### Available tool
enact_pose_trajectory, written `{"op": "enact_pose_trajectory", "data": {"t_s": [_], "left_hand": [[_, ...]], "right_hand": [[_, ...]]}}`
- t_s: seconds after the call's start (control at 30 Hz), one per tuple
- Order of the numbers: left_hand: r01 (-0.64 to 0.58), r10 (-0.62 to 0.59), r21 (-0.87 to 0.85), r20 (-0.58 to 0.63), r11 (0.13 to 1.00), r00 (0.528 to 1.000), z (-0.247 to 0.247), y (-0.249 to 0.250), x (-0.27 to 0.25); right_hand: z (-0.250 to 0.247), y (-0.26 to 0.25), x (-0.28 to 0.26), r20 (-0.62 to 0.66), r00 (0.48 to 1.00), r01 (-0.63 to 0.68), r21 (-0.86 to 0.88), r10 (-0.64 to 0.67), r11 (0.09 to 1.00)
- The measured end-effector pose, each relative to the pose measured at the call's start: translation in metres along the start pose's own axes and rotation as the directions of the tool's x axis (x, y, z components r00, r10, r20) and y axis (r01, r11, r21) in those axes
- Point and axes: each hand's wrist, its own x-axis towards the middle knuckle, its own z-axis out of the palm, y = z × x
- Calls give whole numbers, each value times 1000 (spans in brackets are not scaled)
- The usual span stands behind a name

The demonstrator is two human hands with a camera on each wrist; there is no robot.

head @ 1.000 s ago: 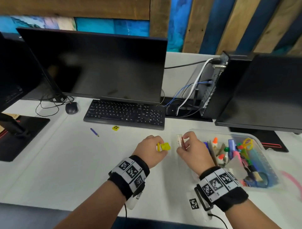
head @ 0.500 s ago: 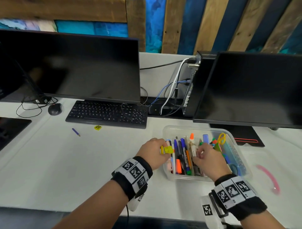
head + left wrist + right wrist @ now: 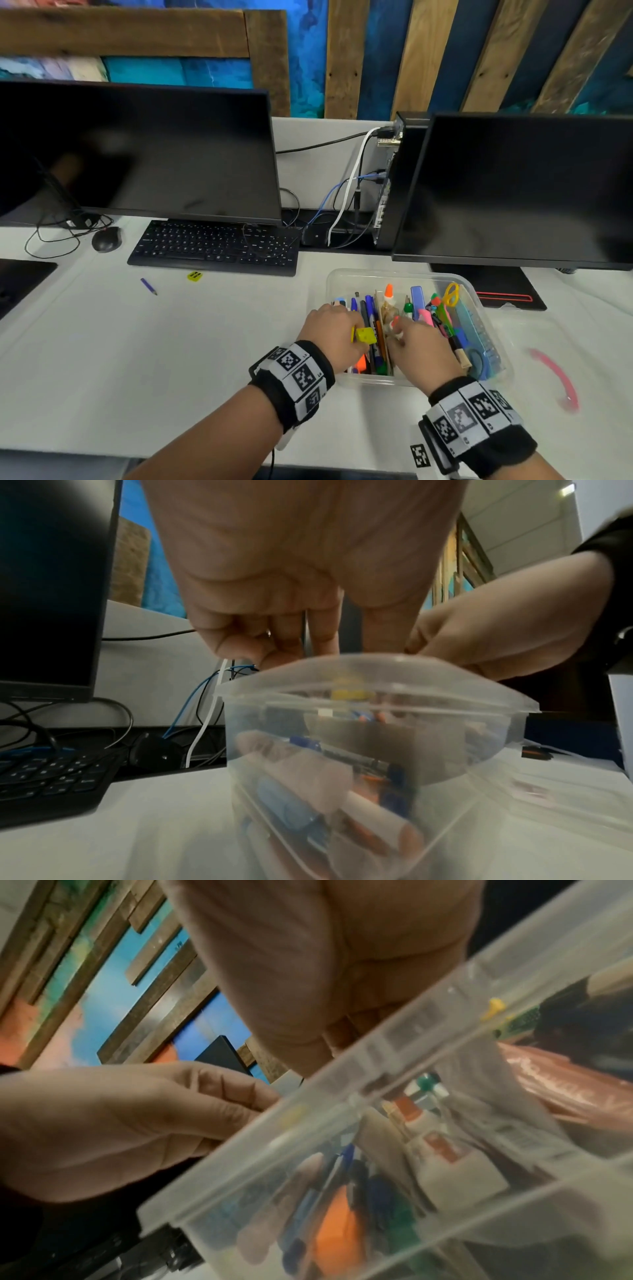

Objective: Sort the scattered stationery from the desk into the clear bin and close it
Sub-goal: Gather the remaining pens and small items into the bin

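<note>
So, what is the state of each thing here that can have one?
Bin: open, no lid on, full of stationery.
Left hand: over the bin, holding a yellow piece.
Right hand: in the bin, pinching a small item.
Left monitor: dark.
Right monitor: dark.
Purple pencil: lying on the desk.

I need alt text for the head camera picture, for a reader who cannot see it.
Two hands reach into a clear bin of pens on a white desk; the left hand holds a small yellow piece, the right hand a small white item.
</note>
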Motion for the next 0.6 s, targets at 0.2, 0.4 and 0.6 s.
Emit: {"op": "enact_pose_trajectory", "data": {"t_s": [0.2, 0.4, 0.6], "left_hand": [[-52, 50, -77, -27, 996, 998, 5, 6, 0], [-15, 15, 26, -6, 1000, 1000, 7, 8, 4], [-49, 31, 223, 85, 974, 996, 15, 0, 1]], "right_hand": [[9, 3, 9, 6, 997, 68, 352, -75, 934], [1, 17, 13, -118, 992, -11, 338, 54, 941], [-6, 25, 11, -108, 987, -110, 60, 116, 992]]}}
